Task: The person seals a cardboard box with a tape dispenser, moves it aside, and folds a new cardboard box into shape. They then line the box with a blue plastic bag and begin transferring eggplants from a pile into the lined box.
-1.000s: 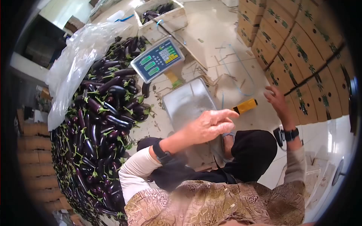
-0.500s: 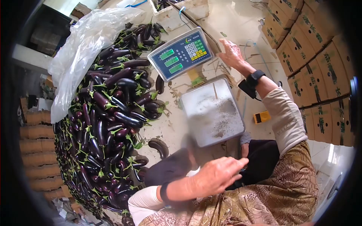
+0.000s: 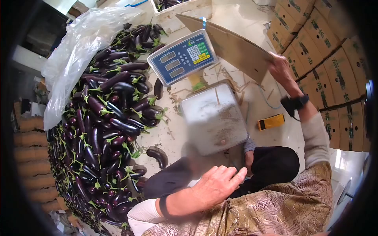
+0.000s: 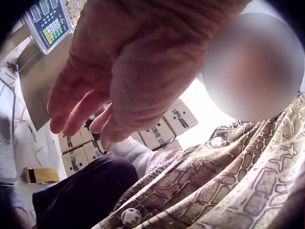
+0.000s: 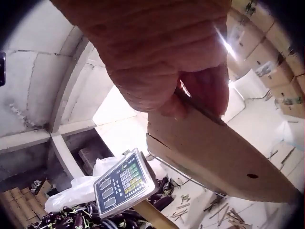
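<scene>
My right hand (image 3: 282,74) grips the edge of a flat folded cardboard box (image 3: 234,46) at the right of the scale. In the right wrist view the fingers and thumb pinch that cardboard (image 5: 205,152), which hangs tilted from the hand. My left hand (image 3: 214,188) hovers over my lap with nothing in it, its fingers loosely bent; the left wrist view shows them hanging relaxed. In front of me lies the scale's metal platform (image 3: 212,120), with dirt specks and a dry stalk on it. The scale's display head (image 3: 183,58) stands behind the platform, its screens dark.
A large heap of eggplants (image 3: 98,145) fills the left side, with clear plastic sheeting (image 3: 75,51) along its far edge. One loose eggplant (image 3: 157,158) lies by my knee. Stacked cartons (image 3: 330,74) stand at the right. A yellow-and-black object (image 3: 271,122) rests on the floor.
My right hand reached forward past the display and now holds the flat cardboard, lifted and drawn to the right. The left hand moved back toward my lap. The display's lit screens have gone dark.
</scene>
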{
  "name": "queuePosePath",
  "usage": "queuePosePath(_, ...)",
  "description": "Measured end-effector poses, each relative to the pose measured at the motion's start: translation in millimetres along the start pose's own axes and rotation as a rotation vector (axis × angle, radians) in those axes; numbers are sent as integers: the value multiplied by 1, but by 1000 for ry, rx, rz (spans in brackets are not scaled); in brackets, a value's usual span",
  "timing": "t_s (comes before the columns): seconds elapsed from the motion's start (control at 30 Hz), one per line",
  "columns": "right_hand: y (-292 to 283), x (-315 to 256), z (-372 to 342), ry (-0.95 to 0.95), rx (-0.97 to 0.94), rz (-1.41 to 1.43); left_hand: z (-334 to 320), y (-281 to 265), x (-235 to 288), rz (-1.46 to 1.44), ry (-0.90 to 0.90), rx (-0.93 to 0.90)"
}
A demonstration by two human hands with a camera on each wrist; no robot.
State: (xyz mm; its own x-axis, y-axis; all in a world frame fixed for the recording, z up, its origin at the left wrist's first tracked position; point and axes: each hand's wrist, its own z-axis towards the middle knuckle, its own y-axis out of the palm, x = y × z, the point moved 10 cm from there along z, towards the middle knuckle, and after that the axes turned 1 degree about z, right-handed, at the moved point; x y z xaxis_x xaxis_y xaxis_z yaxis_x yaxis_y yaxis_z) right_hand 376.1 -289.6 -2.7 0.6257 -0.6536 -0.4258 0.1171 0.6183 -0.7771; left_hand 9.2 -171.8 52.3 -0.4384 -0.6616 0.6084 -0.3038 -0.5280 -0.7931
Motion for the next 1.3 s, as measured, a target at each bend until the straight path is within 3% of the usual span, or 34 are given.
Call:
queuePosePath(0.03, -18, 10, -22, -69, 82, -50, 1, 0, -1, 20, -7, -6)
queuePosePath(0.1, -55, 3, -57, 163, -121, -2, 3, -3, 2, 18, 13, 18)
queuePosePath(0.13, -63, 20, -79, 166, -121, -12, 3, 1, 3, 43, 27, -4)
queuePosePath(0.17, -63, 61, -110, 278, -157, 195, 4, 5, 5, 68, 40, -27)
queuePosePath(0.2, -67, 64, -122, 391, -190, 405, 5, 6, 6, 65, 46, -27)
queuePosePath(0.3, -107, 53, -129, 478, -114, 210, 7, 19, 11, 112, 73, -96)
queuePosePath(0.37, -102, 57, -125, 417, -91, 246, 9, 28, 13, 115, 83, -131)
queuePosePath(0.43, -59, 73, -126, 411, -380, 66, 14, 32, 11, 140, 84, -128)
queuePosePath(0.57, -46, 17, -110, 274, -364, 32, 28, 19, -3, 156, -4, 19)
queuePosePath(0.63, -53, -1, -88, 36, -136, -167, 35, 9, -10, 118, -59, 15)
queuePosePath(0.67, -58, 0, -90, -150, 120, -275, 38, 0, -14, 116, -80, 82)
queuePosePath(0.7, -68, -8, -79, -152, 122, -273, 41, -7, -19, 114, -102, 150)
queuePosePath(0.77, -85, 8, -57, 382, -124, 85, 47, -3, -29, 121, -117, 144)
queuePosePath(0.83, -110, 2, -60, 462, -76, 126, 52, -8, -28, 105, -91, 213)
queuePosePath(0.9, -123, -1, -78, 505, 12, 547, 60, -4, -30, 71, -102, 211)
queuePosePath(0.93, -133, -39, -82, 7, -102, 211, 62, -9, -27, 128, -103, 273)
queuePosePath(0.97, -132, -31, -94, 16, -101, 206, 62, -15, -24, 184, -102, 333)
queuePosePath(1.03, -120, -5, -123, 753, 0, 832, 67, -22, -19, 213, -124, 335)
queuePosePath(1.07, -113, 6, -136, 980, -24, 909, 67, -28, -12, 285, -71, 390)
queuePosePath(1.17, -123, -50, -170, 1059, -100, 1055, 68, -29, -3, 386, 9, 457)
queuePosePath(1.2, -130, -64, -179, 965, -75, 999, 71, -17, -13, 340, -15, 381)
queuePosePath(1.23, -109, -54, -199, 1178, -197, 1321, 74, -4, -22, 296, -39, 305)
queuePosePath(1.27, -146, -73, -175, 443, -175, 786, 74, -2, -19, 496, 4, 355)
queuePosePath(1.3, -166, -135, -190, -260, -131, 214, 75, -1, -18, 498, 3, 351)
